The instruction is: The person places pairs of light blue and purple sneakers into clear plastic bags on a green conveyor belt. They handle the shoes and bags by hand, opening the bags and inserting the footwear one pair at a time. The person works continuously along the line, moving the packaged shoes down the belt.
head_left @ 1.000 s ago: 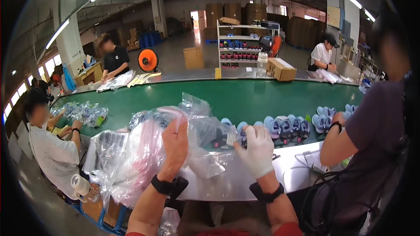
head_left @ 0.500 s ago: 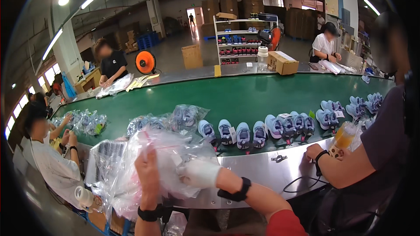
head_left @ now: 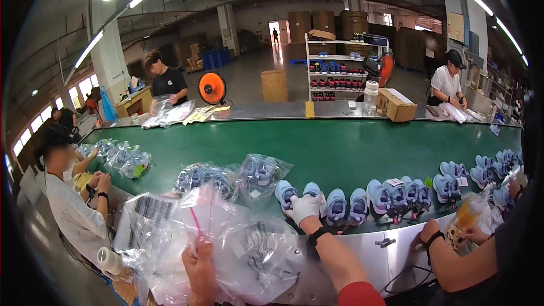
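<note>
At the bottom centre of the frame the left hand (head_left: 199, 269) is closed on the edge of a clear plastic bag (head_left: 226, 243), pinching the film between thumb and fingers; half a second ago it held the same bag, so the grip has stayed. The bag, with a dark-patterned item inside, sags over the steel edge (head_left: 391, 243) of the line in the lower left-centre.

The right hand (head_left: 305, 208), in a white glove, has left the bag, where it was pressed before, and now reaches up to the near edge of the green conveyor belt (head_left: 340, 147). Its fingers curl loosely over a light blue shoe (head_left: 313, 192); whether it truly grips the shoe cannot be told.

Right of it, a row of blue shoes (head_left: 396, 192) runs toward the right rim. Further left on the belt lie bagged shoes (head_left: 258, 171). At lower right a co-worker's arm (head_left: 453, 255) rests on the steel edge.
</note>
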The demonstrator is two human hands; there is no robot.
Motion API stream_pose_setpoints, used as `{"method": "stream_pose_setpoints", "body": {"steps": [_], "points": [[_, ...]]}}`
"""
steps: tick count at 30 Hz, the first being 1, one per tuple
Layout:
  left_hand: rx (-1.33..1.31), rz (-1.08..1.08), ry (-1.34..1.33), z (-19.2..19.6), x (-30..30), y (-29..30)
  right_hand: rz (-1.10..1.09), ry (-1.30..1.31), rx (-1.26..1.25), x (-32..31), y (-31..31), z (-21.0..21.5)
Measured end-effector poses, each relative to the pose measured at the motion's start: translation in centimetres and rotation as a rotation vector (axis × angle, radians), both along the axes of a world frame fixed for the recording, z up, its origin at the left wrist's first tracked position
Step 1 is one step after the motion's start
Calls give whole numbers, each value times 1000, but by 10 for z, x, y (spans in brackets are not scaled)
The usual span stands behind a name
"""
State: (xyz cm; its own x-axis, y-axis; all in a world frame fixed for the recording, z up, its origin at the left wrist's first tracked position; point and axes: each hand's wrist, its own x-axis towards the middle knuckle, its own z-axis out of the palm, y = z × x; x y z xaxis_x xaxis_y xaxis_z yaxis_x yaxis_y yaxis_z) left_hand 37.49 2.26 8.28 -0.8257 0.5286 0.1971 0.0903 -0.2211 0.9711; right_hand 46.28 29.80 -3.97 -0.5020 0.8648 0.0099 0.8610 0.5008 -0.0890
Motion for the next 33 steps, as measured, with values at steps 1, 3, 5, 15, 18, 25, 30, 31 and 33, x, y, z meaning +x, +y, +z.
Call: {"method": "stream_pose_setpoints", "body": {"steps": [1,3,5,15,18,25,30,31,33], "points": [[-20,7,22,1,1,-5,1,46,27,-9,-2,-2],[-28,-20,22,-2,1,-6,-23,133,76,-2,-6,0],[-37,-45,9,-1,3,-1,-1,189,113,13,-3,-6],[12,-142,-5,-6,1,32,169,2230,-1083,114,-60,116],[35,-260,101,2,14,44,439,1726,-652,162,-106,122],[-56,-680,947,1,103,54,472,716,384,109,-117,3],[-58,-475,833,21,79,108,742,318,317,83,-139,51],[-19,-584,816,20,81,110,769,223,197,80,-145,70],[55,-798,774,9,89,110,762,329,162,80,-148,69]]}}
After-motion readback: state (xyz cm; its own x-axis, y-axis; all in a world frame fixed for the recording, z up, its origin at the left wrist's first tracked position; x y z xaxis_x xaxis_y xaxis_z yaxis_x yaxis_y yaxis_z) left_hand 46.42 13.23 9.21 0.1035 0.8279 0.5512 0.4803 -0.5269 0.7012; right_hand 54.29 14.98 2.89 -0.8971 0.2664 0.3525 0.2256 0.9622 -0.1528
